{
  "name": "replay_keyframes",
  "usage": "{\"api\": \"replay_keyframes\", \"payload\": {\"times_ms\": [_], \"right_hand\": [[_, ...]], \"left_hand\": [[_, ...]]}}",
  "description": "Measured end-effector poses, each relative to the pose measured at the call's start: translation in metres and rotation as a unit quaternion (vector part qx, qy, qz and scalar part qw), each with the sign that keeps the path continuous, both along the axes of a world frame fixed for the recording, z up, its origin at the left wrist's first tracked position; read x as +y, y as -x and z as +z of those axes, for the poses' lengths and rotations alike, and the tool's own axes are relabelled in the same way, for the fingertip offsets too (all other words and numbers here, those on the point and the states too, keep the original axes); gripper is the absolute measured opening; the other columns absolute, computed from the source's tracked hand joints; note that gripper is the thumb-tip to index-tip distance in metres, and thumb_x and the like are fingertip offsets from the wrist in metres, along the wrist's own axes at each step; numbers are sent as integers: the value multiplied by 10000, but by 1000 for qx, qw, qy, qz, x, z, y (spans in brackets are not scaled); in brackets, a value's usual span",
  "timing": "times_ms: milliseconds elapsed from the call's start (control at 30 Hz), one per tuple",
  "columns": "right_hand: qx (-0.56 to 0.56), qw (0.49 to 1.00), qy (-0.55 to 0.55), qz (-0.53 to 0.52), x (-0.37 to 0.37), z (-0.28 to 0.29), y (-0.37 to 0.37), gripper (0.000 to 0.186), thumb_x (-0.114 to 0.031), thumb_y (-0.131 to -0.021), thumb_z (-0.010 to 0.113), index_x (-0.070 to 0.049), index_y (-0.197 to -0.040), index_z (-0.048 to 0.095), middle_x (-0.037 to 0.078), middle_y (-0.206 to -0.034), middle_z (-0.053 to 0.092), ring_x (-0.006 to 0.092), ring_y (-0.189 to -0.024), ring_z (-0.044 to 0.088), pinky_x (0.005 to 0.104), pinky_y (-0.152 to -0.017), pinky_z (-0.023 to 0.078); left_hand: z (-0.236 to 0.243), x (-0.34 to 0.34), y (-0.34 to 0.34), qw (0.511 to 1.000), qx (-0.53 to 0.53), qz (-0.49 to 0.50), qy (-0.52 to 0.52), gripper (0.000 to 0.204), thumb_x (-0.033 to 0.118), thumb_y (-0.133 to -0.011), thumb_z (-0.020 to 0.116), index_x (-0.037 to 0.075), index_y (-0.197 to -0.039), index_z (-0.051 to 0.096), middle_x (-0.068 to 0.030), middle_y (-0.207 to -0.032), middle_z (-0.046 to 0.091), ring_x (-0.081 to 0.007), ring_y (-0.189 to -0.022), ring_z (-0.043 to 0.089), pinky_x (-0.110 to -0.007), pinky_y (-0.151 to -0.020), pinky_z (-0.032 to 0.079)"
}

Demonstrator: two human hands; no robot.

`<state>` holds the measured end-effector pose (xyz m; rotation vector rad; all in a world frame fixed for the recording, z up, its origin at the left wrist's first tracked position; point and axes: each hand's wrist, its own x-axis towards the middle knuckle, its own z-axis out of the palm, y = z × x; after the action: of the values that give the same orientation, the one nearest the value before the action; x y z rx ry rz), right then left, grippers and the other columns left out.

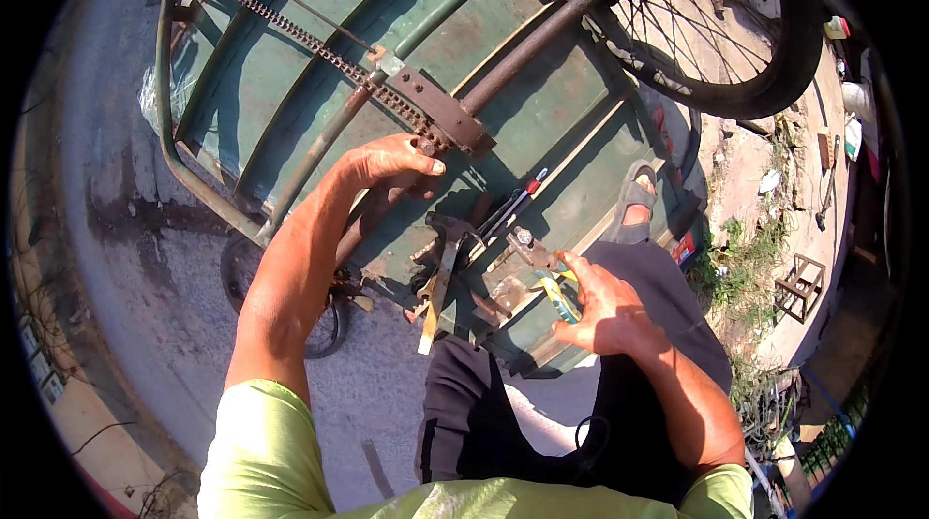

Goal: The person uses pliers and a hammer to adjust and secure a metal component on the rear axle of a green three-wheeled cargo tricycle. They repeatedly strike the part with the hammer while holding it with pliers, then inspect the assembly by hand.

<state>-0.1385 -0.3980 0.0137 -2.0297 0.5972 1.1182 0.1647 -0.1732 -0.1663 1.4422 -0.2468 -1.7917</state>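
My left hand point(397, 163) grips the rusty axle at the chain end point(426, 144), just below a brown metal bracket point(435, 103) on the green tubular frame. The chain point(319, 50) runs from there toward the upper left. My right hand point(590, 311) is closed on pliers point(558, 292) with green and yellow handles, their metal jaws tilted up and left. Between my hands, a hammer point(447, 234) lies on the green metal panel point(523, 103), beside screwdrivers point(518, 198) and other small tools.
A spoked wheel point(784, 55) fills the upper right. My sandalled foot point(636, 200) rests at the panel's right side. Concrete ground point(135, 248) surrounds the cart, with weeds point(726, 258), a small metal stand point(803, 287) and scattered clutter along the right.
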Motion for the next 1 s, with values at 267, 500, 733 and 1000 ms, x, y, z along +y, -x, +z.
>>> {"api": "replay_keyframes", "payload": {"times_ms": [267,500,733,1000], "right_hand": [[-12,1000,11,-16,-3,5,-5,937,-305,-742,781,-139,-1572,378,233,-1133,654,424,-1040,680,485,-930,540],[-12,1000,8,-7,0,-1,0,942,-311,-735,787,-135,-1568,384,226,-1127,654,418,-1025,683,481,-911,539],[-19,1000,6,8,4,0,0,935,-315,-731,786,-142,-1563,396,235,-1134,656,428,-1013,686,485,-908,543],[-14,1000,11,5,3,2,2,939,-320,-733,781,-143,-1568,390,244,-1150,655,435,-1027,687,488,-922,545]], "left_hand": [[59,-26,53,861,-476,-29,-179,801,455,-710,918,-2,-1290,609,-225,-1214,713,-382,-1183,670,-466,-1006,526],[42,-23,52,883,-436,11,-172,580,329,-732,860,-13,-1156,660,-185,-1033,743,-329,-986,721,-443,-884,550],[18,-3,12,986,-164,-1,-37,485,311,-745,830,3,-1088,678,-83,-890,693,-167,-814,667,-338,-763,547],[57,-22,64,840,-505,-6,-200,713,421,-701,897,10,-1228,647,-227,-1193,725,-376,-1162,684,-465,-980,530]]}}
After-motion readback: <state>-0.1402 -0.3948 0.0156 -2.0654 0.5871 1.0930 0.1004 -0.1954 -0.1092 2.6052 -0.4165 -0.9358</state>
